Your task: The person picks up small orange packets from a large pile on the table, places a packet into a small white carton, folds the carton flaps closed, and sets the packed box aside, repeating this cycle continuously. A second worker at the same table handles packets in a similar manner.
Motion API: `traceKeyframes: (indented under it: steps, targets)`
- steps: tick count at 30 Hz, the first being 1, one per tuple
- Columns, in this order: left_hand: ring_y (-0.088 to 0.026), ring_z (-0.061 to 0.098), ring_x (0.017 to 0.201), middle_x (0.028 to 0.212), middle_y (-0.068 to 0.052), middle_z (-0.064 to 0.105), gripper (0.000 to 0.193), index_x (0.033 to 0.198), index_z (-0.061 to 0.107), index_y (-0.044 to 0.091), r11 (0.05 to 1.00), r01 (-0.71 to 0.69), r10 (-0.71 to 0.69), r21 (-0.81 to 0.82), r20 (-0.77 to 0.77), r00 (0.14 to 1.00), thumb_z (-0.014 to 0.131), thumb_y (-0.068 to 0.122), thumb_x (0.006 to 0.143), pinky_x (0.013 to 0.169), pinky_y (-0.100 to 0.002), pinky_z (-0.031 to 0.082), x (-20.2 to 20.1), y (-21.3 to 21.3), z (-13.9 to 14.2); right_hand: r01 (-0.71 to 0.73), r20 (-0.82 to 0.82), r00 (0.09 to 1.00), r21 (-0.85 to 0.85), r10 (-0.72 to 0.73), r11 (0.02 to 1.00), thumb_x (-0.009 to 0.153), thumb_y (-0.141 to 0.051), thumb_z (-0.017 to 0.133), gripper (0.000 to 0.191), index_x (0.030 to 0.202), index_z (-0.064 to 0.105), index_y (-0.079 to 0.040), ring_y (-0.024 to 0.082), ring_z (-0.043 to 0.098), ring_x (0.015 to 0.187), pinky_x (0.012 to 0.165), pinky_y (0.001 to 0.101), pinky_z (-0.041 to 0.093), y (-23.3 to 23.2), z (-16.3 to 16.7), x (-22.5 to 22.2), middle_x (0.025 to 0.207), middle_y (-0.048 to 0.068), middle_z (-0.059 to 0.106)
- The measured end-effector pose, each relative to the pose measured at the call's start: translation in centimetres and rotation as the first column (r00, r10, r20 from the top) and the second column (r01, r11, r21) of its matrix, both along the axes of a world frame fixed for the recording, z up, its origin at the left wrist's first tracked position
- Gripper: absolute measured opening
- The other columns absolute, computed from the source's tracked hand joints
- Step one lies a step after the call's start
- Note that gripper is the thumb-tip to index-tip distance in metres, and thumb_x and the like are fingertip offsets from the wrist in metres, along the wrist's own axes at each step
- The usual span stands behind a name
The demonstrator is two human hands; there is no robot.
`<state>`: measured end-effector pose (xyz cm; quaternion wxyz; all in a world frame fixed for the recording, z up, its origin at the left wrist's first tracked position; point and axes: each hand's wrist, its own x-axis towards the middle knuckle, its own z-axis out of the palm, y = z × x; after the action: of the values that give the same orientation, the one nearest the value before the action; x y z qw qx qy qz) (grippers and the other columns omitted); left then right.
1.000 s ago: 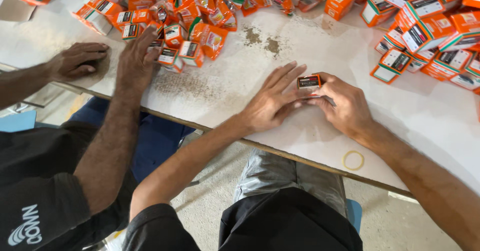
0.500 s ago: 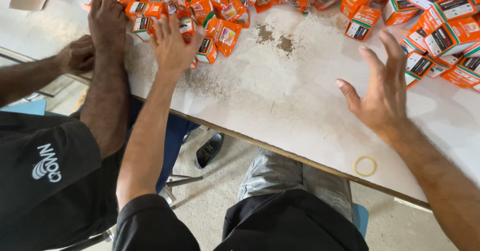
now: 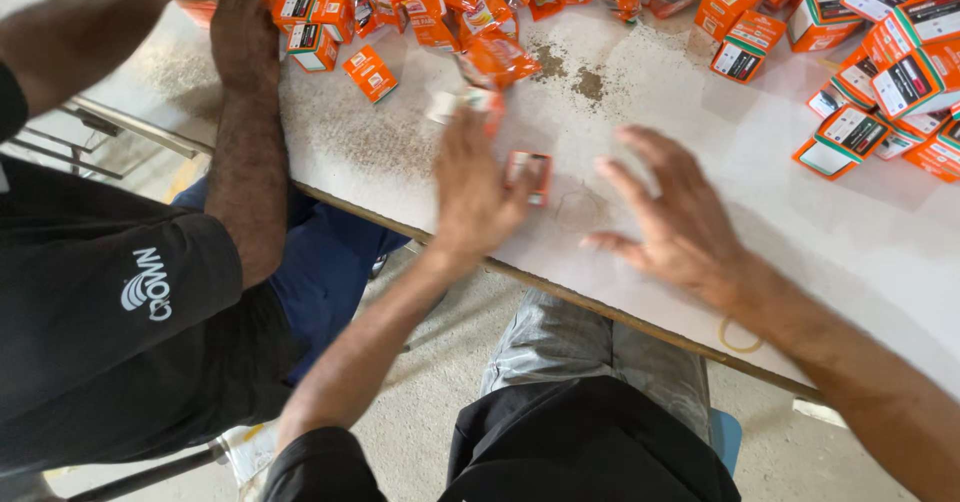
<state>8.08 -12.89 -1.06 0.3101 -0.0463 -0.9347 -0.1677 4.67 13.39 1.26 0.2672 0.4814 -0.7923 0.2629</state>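
- Nearest the camera, the person's knees in grey trousers sit under the edge of the white tabletop (image 3: 300, 132), and a yellow rubber band (image 3: 741, 336) lies at that edge beside the right forearm.
- The right hand (image 3: 668, 217) hovers low over the bare tabletop with fingers spread, its grip released and empty; half a second ago it was raised higher, out toward the stacked boxes on the right.
- The left hand (image 3: 472, 190) has drawn back from the far heap, where it was reaching half a second ago, to the middle of the tabletop. It is blurred by motion, so whether its grip is released or grasping cannot be told.
- A small orange box (image 3: 530, 175) sits just beside the left hand's fingers, between the two hands; a second blurred box (image 3: 462, 102) shows at the fingertips.
- A faint second rubber band (image 3: 578, 208) lies on the tabletop between the hands.
- To the left, a co-worker's forearm (image 3: 245, 152) in a black sleeve rests on the tabletop, hand among the boxes, much as before.
- Farther back, brown stains (image 3: 570, 72) mark the surface.
- A loose heap of orange boxes (image 3: 420, 2) covers the far edge.
- Neater stacked boxes (image 3: 890, 72) stand at the far right.
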Motion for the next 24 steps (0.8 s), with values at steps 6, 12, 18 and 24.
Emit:
traceKeyframes:
  steps: [6,12,18,24]
  targets:
    - [-0.041,0.045,0.142,0.147,-0.025,0.046,0.059,0.147,0.042,-0.003,0.699,0.421,-0.419,0.578,-0.146,0.896,0.054,0.004,0.089,0.124,-0.047,0.035,0.1,6.0,0.5,0.054,0.079,0.995,0.156,-0.067,0.986,0.059,-0.05,0.084,0.106,0.149,0.045,-0.009,0.046,0.046,0.136,0.111,0.0571,0.039,-2.7,2.3,0.6,0.153,0.025,0.041]
    - [-0.039,0.052,0.136,0.142,-0.019,0.053,0.046,0.138,0.051,0.002,0.879,0.309,-0.253,0.363,-0.196,0.947,0.068,0.008,0.095,0.121,-0.046,0.04,-3.8,-0.7,2.2,0.123,-0.095,0.991,0.303,-0.098,0.945,0.075,-0.06,0.078,0.07,0.131,0.061,-0.021,0.034,0.054,0.123,0.105,0.0542,0.043,-1.9,3.1,0.9,0.15,0.017,0.047]
    - [-0.038,0.058,0.108,0.14,-0.021,0.053,0.067,0.137,0.052,0.005,0.901,0.359,-0.393,0.243,0.11,0.913,0.081,0.012,0.077,0.096,-0.048,0.048,-6.4,-0.3,1.8,0.144,0.001,0.988,0.316,-0.152,0.938,0.076,-0.051,0.078,0.067,0.132,0.067,-0.016,0.04,0.049,0.119,0.097,0.0582,0.038,-3.1,1.6,-0.4,0.131,0.024,0.053]
    - [-0.042,0.056,0.12,0.141,-0.021,0.049,0.069,0.14,0.049,0.005,0.911,0.388,-0.393,0.14,0.011,0.919,0.085,0.012,0.082,0.099,-0.049,0.049,-5.7,-0.2,1.2,0.51,-0.245,0.856,0.266,-0.455,0.818,0.077,-0.054,0.08,0.063,0.115,0.068,-0.006,0.042,0.041,0.145,0.117,0.069,0.023,4.8,1.4,-5.6,0.134,0.019,0.055]
